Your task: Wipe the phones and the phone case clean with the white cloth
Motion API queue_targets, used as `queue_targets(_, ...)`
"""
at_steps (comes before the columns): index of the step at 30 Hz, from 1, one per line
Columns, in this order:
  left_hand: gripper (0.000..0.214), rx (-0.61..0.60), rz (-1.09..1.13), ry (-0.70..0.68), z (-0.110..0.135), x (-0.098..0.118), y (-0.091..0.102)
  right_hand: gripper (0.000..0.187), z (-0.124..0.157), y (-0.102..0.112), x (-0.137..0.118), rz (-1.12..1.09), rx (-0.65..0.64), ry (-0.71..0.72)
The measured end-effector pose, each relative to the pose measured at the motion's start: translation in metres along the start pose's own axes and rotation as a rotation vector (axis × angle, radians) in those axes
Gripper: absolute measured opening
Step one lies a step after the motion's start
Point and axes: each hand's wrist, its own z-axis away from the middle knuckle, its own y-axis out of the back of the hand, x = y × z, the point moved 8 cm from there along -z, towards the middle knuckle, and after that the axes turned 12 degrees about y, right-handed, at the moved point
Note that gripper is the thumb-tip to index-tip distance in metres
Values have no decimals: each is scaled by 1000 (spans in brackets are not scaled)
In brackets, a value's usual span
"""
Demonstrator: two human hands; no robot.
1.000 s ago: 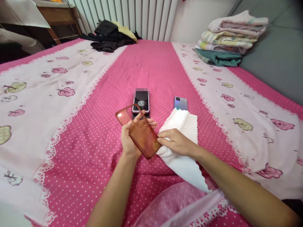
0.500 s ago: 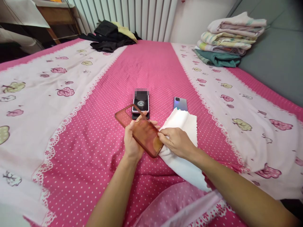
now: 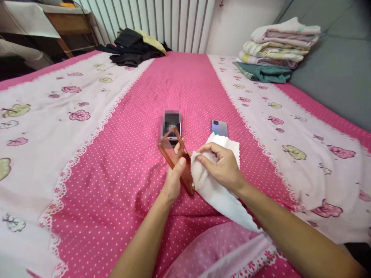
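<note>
My left hand (image 3: 174, 179) grips a clear orange-brown phone case (image 3: 188, 180) by its long side, thumb on the near edge. The case is tilted, its camera cutout toward the far end. In my right hand (image 3: 222, 164) a white cloth (image 3: 203, 173) is pinched between thumb and fingers, right beside the case's lower right edge. The cloth drapes down toward me. Beyond the case lies a dark phone (image 3: 174, 125), partly blurred out and partly covered by the case. A blue-violet phone (image 3: 219, 127) lies back up, its lower part hidden by the cloth.
The bed is spread with a pink dotted sheet (image 3: 185, 85) with pale printed side bands. Dark clothes (image 3: 130, 46) are heaped at the far left. Folded fabrics (image 3: 275, 50) are stacked at the far right, against a grey headboard (image 3: 333, 69). A white radiator (image 3: 150, 19) stands behind.
My left hand has turned the phone case more edge-on and shifted it slightly right. My right hand has come off the case's edge and lifted the bunched cloth up beside it.
</note>
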Motion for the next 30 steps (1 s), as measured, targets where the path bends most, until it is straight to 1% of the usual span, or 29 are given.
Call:
queue_targets(3, 51, -35, -196, -34, 5, -3, -12, 8, 0, 0, -5, -1, 11, 29)
queue_targets(5, 54, -52, -274, -21, 8, -5, -19, 7, 1, 1, -5, 1, 50, 32)
queue_targets(9, 57, -74, -295, -9, 11, -5, -28, 7, 2, 8, -5, 41, 188, 23)
queue_targets(12, 55, -71, -289, -12, 11, -6, -28, 8, 1, 10, -7, 89, 226, 19)
queue_targets(16, 56, -82, -276, -6, 8, -11, -27, 6, -1, 8, -7, 136, 215, 11)
queue_targets(20, 57, -49, -261, -37, 7, -11, -26, 5, -2, 4, -1, 150, 192, -28)
queue_targets(25, 52, -59, -241, -15, 5, -13, -25, 6, -5, 3, 5, 121, 192, -63)
queue_targets(30, 51, -30, -222, -14, 4, -17, -18, 8, -6, 1, 14, 103, 154, -134)
